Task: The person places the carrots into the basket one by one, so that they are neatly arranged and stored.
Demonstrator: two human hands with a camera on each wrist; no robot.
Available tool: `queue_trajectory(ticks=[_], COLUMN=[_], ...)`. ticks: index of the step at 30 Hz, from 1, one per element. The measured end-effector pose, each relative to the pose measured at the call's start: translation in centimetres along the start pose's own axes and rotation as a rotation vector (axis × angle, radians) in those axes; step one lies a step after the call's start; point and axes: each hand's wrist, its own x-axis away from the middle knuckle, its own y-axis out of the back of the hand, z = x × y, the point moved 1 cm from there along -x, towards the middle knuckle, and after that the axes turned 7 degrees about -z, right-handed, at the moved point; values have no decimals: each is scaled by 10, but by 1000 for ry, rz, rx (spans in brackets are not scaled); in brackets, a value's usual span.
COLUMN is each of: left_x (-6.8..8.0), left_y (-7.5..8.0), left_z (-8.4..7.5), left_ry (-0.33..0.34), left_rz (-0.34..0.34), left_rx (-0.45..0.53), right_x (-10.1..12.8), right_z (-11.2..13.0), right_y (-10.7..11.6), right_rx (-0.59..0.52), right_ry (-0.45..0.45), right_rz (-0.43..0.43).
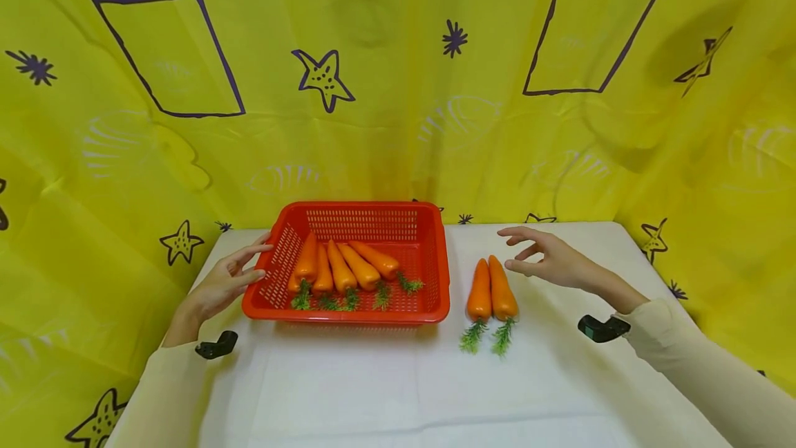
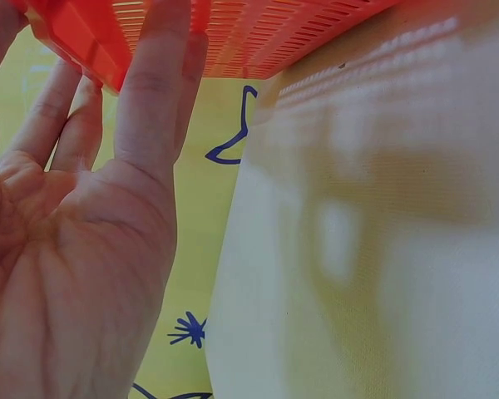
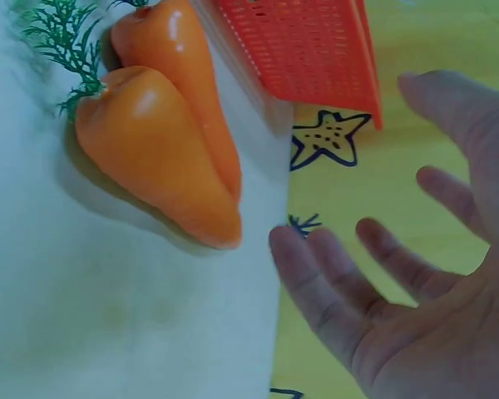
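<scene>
Hovering right hand point(image 1: 547, 258), fingers spread, empty, just beside two smooth orange plastic carrots point(image 1: 490, 289) on table; light, rigid, slippery, grab mid-body. Left hand point(image 1: 226, 282), fingers straight, touches red basket point(image 1: 282, 244).

Basket point(image 1: 443, 275): red plastic, perforated mesh walls, smooth rim with a slight sheen. Carrots inside it point(image 1: 338, 268) and the two loose carrots point(image 1: 490, 289): orange, glossy, smooth-skinned, plastic-looking, with highlights along their sides; green tops look like feathery synthetic tufts. Desk point(image 1: 385, 386): covered in white cloth, matt, fine weave seen from the left wrist. Backdrop point(image 1: 398, 88): yellow sheet with dark printed shapes, creased, faintly shiny. Sleeves point(image 1: 703, 365): pale, matt fabric.
</scene>
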Motion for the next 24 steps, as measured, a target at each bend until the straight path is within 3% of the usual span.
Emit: queue_trajectory(ticks=[11, 17, 24], left_x=[-1, -2, -1], left_y=[-1, 0, 1], left_z=[-2, -1, 0], left_ry=[7, 12, 16], left_rz=[2, -4, -9], left_rx=[-1, -7, -12], right_x=[-4, -5, -5], right_z=[-36, -37, -39], right_y=[-25, -33, -41], right_rx=[-161, -207, -159], right_ry=[-222, -241, -278], right_rz=[155, 199, 217])
